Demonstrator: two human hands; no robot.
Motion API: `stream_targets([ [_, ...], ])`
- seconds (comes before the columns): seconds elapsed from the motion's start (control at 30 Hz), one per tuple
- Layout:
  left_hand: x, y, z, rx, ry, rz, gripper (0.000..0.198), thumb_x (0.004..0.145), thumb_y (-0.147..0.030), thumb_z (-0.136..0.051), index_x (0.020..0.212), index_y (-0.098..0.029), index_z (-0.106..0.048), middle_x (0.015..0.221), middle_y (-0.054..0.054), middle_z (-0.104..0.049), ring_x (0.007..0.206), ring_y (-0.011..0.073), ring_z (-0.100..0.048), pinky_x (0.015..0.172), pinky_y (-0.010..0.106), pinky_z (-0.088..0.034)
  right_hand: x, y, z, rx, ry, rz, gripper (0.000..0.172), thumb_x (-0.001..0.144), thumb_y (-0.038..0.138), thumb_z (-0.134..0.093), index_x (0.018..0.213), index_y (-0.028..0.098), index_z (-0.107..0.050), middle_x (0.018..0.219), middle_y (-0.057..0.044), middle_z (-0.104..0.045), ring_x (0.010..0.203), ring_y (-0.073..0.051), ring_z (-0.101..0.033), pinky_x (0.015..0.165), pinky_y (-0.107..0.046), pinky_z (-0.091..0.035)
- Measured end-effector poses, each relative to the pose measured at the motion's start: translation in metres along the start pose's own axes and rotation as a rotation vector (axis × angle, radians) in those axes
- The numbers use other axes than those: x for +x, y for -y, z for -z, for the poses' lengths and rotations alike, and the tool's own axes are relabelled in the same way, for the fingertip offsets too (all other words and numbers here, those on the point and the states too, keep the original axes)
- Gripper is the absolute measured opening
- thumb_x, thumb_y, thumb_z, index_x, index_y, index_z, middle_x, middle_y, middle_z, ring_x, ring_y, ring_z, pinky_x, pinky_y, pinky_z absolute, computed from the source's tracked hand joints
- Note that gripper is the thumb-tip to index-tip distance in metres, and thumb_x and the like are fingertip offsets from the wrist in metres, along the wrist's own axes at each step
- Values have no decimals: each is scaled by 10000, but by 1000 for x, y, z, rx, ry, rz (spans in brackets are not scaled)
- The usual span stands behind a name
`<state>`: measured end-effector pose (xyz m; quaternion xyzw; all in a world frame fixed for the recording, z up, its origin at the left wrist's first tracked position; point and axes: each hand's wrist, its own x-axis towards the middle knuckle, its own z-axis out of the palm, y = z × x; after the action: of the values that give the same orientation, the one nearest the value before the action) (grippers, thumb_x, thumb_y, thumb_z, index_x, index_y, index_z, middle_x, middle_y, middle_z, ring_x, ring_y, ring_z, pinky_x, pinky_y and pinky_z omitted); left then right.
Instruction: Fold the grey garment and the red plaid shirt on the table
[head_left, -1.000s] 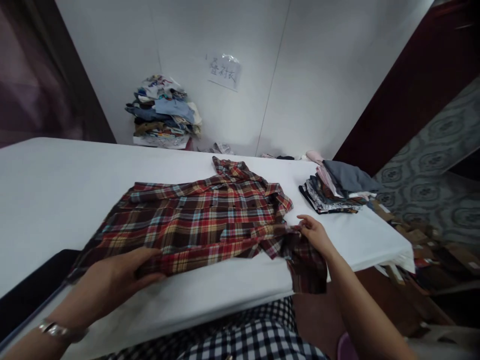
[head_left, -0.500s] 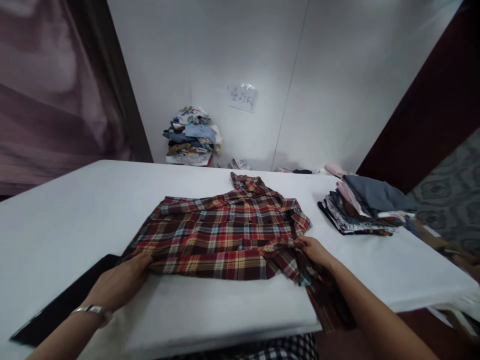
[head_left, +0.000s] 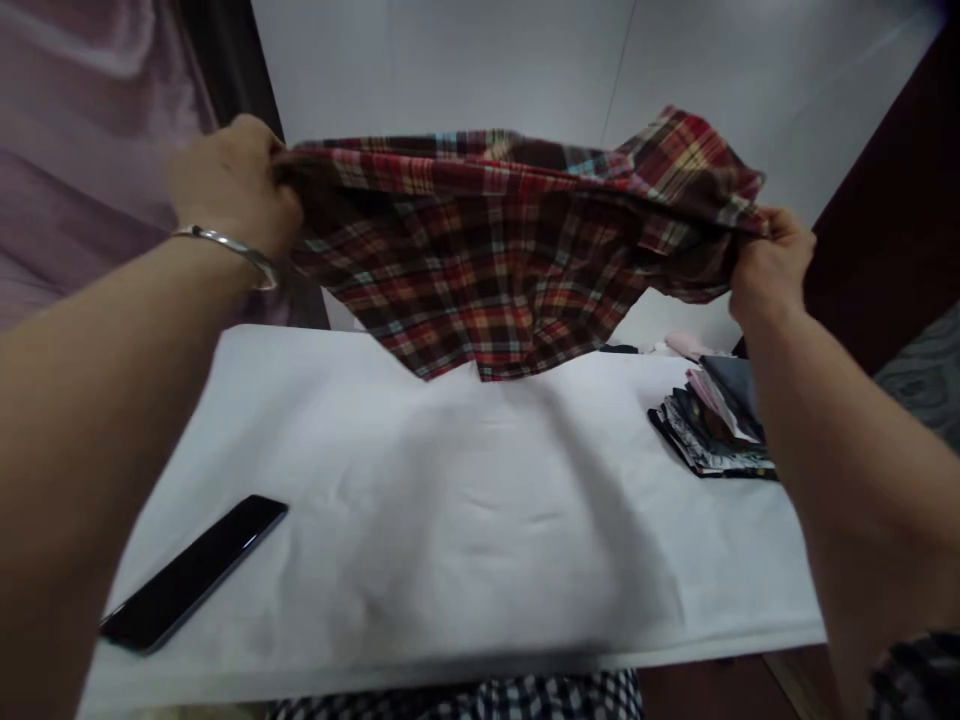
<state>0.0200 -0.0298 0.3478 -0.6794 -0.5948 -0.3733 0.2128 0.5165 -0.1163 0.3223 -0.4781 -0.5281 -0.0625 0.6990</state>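
A red, brown and yellow plaid shirt (head_left: pixel 495 260) hangs stretched in the air above the table, its lower edge drooping in the middle. My left hand (head_left: pixel 236 190), with a silver bracelet on the wrist, is closed around one end of the cloth. At the other end my right hand (head_left: pixel 772 260) grips the shirt, fingers wrapped round the fabric. Both arms reach forward and up. Part of the shirt is folded over and hidden behind its top edge.
A white-covered table (head_left: pixel 480 520) lies below. On its left rests a black phone (head_left: pixel 199 570). A stack of folded clothes (head_left: pixel 712 420) stands at the right, partly behind my right forearm. Pinkish cloth (head_left: pixel 684 344) shows at the back edge, before a pale wall (head_left: pixel 465 70).
Both hands have lifted the plaid shirt off the table and raised it, pulling it taut between them. The phone, partly covered by my arm before, now shows fully.
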Motion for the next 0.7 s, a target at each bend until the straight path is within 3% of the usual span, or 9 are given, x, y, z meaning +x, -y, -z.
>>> stream_targets([
  [0.1,-29,9,6,72,78,-71,616,852,-410,-227,1206,-8,-530,1221,67,-546,1197,367,-456,899,448,-339,-30,5,25,-53,-59,-27,43,762,206,-612,782,187,-645,712,11,-598,595,-73,-482,588,-243,-394],
  [0.2,-82,22,-8,172,248,-103,493,896,-344,-283,1204,-66,-548,1119,60,-606,1098,305,-565,856,399,-402,-85,-11,50,-215,48,-197,150,765,308,-640,786,163,-676,666,-5,-591,551,-84,-456,552,-271,-371],
  [0.27,-122,32,-22,252,352,-139,427,913,-335,-328,1168,-96,-574,991,69,-653,947,261,-637,771,341,-448,-123,-26,66,-262,187,-343,255,729,404,-673,793,158,-682,667,-21,-617,557,-104,-486,562,-286,-383],
  [0.37,-183,50,-43,283,565,-239,383,922,-302,-300,1114,-164,-601,877,73,-673,764,240,-647,652,316,-456,-178,-44,89,-298,561,-495,403,660,544,-703,789,163,-689,731,-56,-669,647,-164,-560,629,-303,-432],
  [0.5,-251,68,-57,161,832,-365,446,889,-205,-284,1234,-243,-564,1113,65,-658,846,225,-641,699,330,-458,-233,-51,111,-267,946,-713,455,696,610,-646,765,163,-693,765,-50,-687,713,-198,-598,678,-299,-461],
  [0.6,-280,78,-53,43,925,-363,497,854,-200,-288,1253,-294,-569,1206,29,-631,907,222,-637,751,347,-465,-254,-44,127,-221,1072,-892,432,727,593,-620,799,176,-704,812,-40,-705,739,-207,-619,695,-297,-479],
  [0.7,-293,93,-44,-56,967,-244,415,835,-335,-335,1087,-341,-664,1082,-17,-686,888,220,-643,736,333,-473,-259,-32,147,-315,1089,-1009,379,716,575,-627,770,208,-710,742,-35,-696,654,-205,-615,600,-295,-480],
])
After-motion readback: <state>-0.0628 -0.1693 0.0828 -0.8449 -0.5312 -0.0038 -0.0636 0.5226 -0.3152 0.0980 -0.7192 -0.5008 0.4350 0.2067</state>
